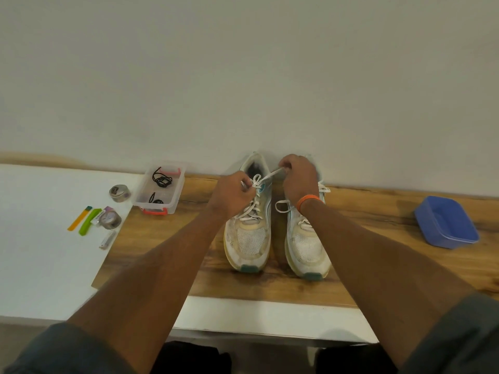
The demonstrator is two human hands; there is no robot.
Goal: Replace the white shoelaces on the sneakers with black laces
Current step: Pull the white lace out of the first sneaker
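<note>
Two worn white mesh sneakers stand side by side, toes toward the near edge of a wood-grain board (364, 211), heels against the wall. The left hand (232, 197) pinches the flat white lace (253, 203) at the top eyelets of the left sneaker (249, 233); the right hand (298, 176) pinches that lace's other end, stretched taut between them. The right sneaker (307, 244) keeps its lace, loops loose. Black laces (161, 179) lie coiled in a clear plastic box (151, 203) at the board's far left corner. A blue rectangular tub (445, 222) sits near the right edge.
</note>
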